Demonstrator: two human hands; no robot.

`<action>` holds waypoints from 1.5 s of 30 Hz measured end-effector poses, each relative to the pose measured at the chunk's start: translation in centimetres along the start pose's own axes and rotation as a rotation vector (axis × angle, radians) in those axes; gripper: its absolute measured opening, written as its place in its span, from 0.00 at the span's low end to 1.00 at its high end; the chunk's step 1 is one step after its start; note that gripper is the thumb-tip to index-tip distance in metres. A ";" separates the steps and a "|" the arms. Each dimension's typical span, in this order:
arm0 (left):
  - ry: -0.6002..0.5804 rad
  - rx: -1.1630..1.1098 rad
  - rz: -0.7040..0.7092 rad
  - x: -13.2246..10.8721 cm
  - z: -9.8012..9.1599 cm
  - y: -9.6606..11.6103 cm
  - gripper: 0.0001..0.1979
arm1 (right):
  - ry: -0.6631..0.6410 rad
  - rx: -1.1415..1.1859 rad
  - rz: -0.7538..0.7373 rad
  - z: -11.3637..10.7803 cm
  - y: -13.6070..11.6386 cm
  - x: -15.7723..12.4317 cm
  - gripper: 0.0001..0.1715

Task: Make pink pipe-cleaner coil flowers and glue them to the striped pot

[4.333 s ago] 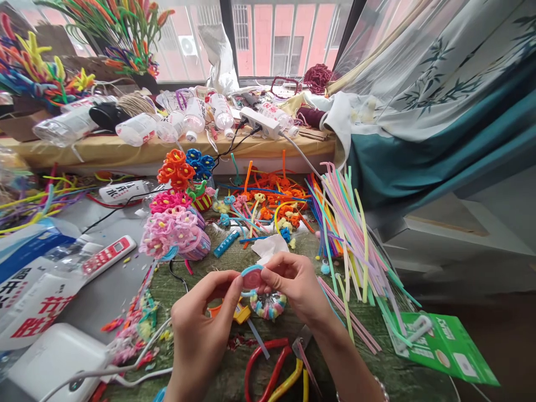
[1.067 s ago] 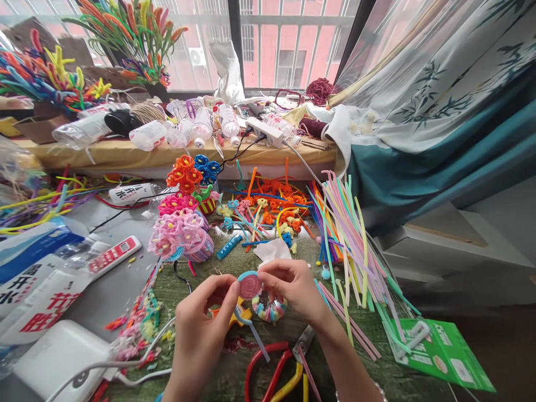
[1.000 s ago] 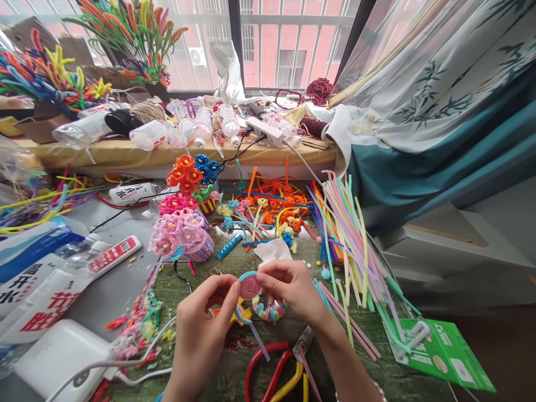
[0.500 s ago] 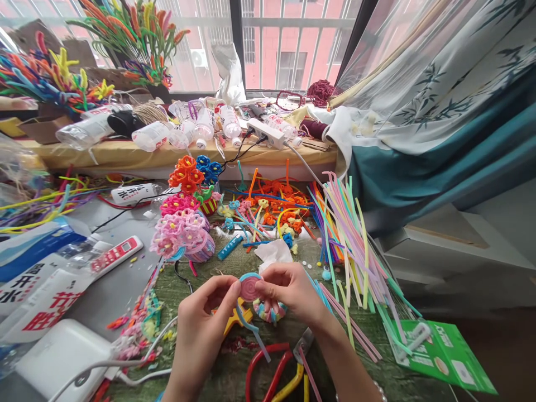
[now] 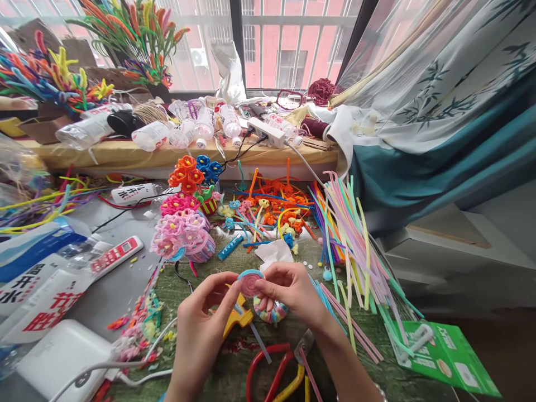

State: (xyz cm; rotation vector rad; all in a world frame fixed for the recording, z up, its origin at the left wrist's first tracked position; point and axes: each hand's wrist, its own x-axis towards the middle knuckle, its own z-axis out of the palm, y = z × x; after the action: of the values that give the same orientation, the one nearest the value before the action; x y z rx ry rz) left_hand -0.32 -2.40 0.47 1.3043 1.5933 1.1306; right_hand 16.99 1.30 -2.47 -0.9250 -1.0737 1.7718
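Observation:
Between my two hands is a flat pink spiral coil [image 5: 250, 285] with a light-blue pipe cleaner along its upper edge. My left hand [image 5: 209, 312] pinches its left side between thumb and fingers. On the right side, my right hand [image 5: 288, 287] grips it with thumb and fingertips. Just below lies a yellow glue gun [image 5: 238, 315] with a translucent glue stick [image 5: 260, 341] sticking out, partly hidden by my left hand. A pastel striped ring [image 5: 271, 315] sits under my right fingers. Nearer me are pliers [image 5: 268, 363] with red and yellow handles, partly covered by my right forearm.
Pastel pipe cleaners [image 5: 352, 240] are heaped at right beside a green package [image 5: 448, 354]. Pipe-cleaner flowers [image 5: 182, 231] stand behind my left hand, and a white tissue [image 5: 274, 254] lies ahead. At left are a white box with a cable [image 5: 62, 357] and plastic bottles [image 5: 46, 307].
The light-blue strand's loose end, which hung below the coil over the glue gun, no longer hangs there; more blue shows along the coil's upper edge. Both hands stay nearly in place.

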 end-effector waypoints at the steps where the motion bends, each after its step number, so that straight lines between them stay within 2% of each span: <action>1: 0.010 0.041 0.012 0.0 -0.1 -0.2 0.13 | 0.003 0.003 -0.001 0.0 0.0 0.0 0.22; 6: 0.092 0.213 0.127 -0.1 -0.2 -0.7 0.12 | 0.035 0.009 -0.009 0.3 -0.2 0.1 0.22; 12: 0.185 0.208 0.209 -0.2 0.5 0.0 0.11 | 0.038 -0.033 -0.009 0.7 -0.4 -0.1 0.20; 18: 0.109 0.150 0.135 -0.2 0.4 -0.2 0.10 | 0.013 -0.041 -0.003 0.7 -0.3 -0.1 0.21; 21: 0.113 0.145 0.131 -0.1 0.3 -0.2 0.11 | 0.002 -0.055 0.014 0.8 -0.4 -0.1 0.22; 26: 0.125 0.110 0.140 -0.2 0.3 0.1 0.11 | -0.018 -0.069 -0.066 0.6 0.0 0.0 0.21; 32: 0.128 0.097 0.115 -0.4 0.2 -0.1 0.10 | 0.015 -0.023 -0.098 0.4 0.5 0.2 0.19; 38: 0.197 0.073 0.132 -0.7 0.6 0.2 0.09 | 0.087 -0.099 -0.259 0.8 0.0 -0.4 0.14; 45: 0.220 0.084 0.241 -1.7 1.3 1.7 0.04 | 0.205 -0.437 -0.618 1.1 -0.2 -1.5 0.13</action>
State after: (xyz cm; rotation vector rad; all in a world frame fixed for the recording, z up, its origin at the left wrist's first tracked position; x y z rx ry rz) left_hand 1.67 -3.72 1.75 1.5003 1.6885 1.4083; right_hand 16.66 -0.38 -1.65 -0.8762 -1.4472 0.9359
